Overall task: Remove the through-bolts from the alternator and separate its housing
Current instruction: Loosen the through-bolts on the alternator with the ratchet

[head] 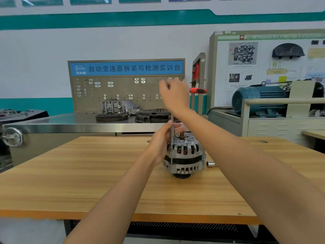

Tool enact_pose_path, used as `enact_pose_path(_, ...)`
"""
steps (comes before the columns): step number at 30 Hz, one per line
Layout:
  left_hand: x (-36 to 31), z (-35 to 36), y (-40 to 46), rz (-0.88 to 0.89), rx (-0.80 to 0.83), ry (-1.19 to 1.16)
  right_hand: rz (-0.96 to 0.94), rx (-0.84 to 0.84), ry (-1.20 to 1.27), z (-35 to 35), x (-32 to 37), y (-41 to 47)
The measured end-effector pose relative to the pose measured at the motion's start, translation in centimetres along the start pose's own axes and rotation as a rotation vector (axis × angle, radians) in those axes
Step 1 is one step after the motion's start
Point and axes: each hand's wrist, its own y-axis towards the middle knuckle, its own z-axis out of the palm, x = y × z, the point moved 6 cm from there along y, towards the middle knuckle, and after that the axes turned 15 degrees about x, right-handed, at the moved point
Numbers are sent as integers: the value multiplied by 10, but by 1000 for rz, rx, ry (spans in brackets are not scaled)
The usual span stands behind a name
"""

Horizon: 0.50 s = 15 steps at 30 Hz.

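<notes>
Alternator sits upright, pulley down, mid wooden table. Left hand is against its left side, fingers curled round shaft of T-handle driver that stands vertical on housing top edge. Right hand is raised above, gripping driver's red handle, blurred. Small chrome socket lies on table just right of alternator.

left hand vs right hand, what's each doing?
The left hand sits low beside the alternator, fingers round the driver's steel shaft. The right hand is raised above, gripping the red handle, and looks motion-blurred; the left looks sharp. Both hold the same tool.
</notes>
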Motion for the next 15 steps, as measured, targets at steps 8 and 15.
enact_pose_path(8,-1,0,1,1,18,55,71,153,570,6,-4,7)
enact_pose_path(15,-2,0,1,50,-32,58,20,-106,-553,10,14,-8)
